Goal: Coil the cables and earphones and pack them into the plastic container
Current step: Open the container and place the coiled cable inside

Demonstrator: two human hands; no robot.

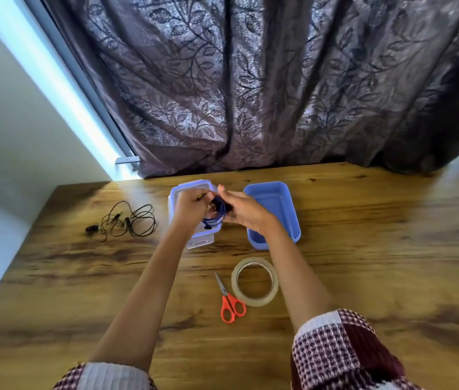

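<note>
Left hand point(191, 206) and right hand point(243, 212) both pinch the blue cable point(213, 220), we judge to keep its loops together; container point(260, 243) stands open at 3 o'clock.

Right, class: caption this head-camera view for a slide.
Left hand and right hand coil a blue cable over a clear lid, beside a blue plastic container.

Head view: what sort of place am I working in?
Probably a room in a home: a wooden table stands by a lit window frame, a leaf-patterned curtain hangs behind it, and scissors and a tape roll lie on it.
</note>
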